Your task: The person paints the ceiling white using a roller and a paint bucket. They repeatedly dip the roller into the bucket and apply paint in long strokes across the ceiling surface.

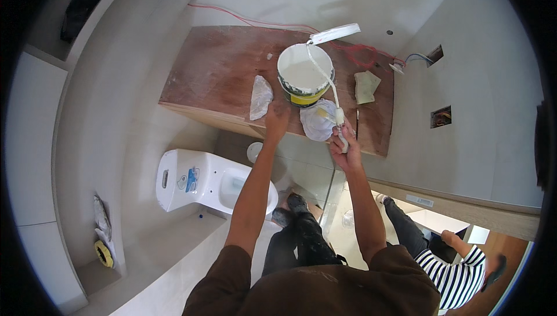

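My right hand (pixel 346 146) is closed round the handle of a paint roller (pixel 335 31). Its bent white frame crosses over a bucket (pixel 302 97), and the long white roller head lies above the far rim. White paint coats the bucket's inside. My left hand (pixel 277 120) is at the near left of the bucket, beside a crumpled white plastic sheet (pixel 261 98). Its fingers look curled, and what they may hold is hidden. A round white bundle wrapped in plastic (pixel 318 122) lies between the bucket and my right hand.
The reddish wooden board (pixel 220 55) also bears a beige cloth (pixel 366 87), a thin stick (pixel 357 122) and red wires (pixel 362 55). A white toilet (pixel 212 180) stands below left. Open wall boxes (pixel 441 116) are at right. Another person in stripes (pixel 449 275) is at lower right.
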A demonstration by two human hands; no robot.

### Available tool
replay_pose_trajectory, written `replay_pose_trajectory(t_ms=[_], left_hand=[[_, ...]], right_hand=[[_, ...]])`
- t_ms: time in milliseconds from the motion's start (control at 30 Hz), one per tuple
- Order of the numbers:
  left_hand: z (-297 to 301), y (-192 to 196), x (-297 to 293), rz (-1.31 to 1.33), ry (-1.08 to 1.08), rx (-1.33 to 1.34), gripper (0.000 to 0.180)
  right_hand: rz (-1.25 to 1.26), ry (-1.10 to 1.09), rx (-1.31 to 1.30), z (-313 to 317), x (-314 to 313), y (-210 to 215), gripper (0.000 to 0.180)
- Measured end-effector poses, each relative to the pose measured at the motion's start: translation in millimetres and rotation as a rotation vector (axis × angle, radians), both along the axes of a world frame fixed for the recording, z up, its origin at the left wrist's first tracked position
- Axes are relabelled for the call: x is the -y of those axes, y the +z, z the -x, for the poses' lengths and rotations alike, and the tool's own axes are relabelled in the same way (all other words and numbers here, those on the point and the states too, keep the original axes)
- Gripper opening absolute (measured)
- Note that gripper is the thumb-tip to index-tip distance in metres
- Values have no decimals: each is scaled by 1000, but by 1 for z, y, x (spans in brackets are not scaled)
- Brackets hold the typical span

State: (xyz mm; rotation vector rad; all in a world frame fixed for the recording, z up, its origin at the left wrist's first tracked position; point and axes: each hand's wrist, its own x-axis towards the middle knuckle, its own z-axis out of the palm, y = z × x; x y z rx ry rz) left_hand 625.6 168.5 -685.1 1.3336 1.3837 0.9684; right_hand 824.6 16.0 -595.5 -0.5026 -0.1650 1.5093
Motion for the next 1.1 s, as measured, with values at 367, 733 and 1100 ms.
replay_pose_trajectory(t_ms=[367,733,1100], left_hand=[[198,33,198,125,106,-253,42],[340,196,296,-55,634,-369,36],[412,384,354,-512,968,-541,37]], right_hand=[[-124,267,-389,59,-14,69,30],[-331,605,-435,210,-25,247,25],[-882,446,15,302,15,454,37]])
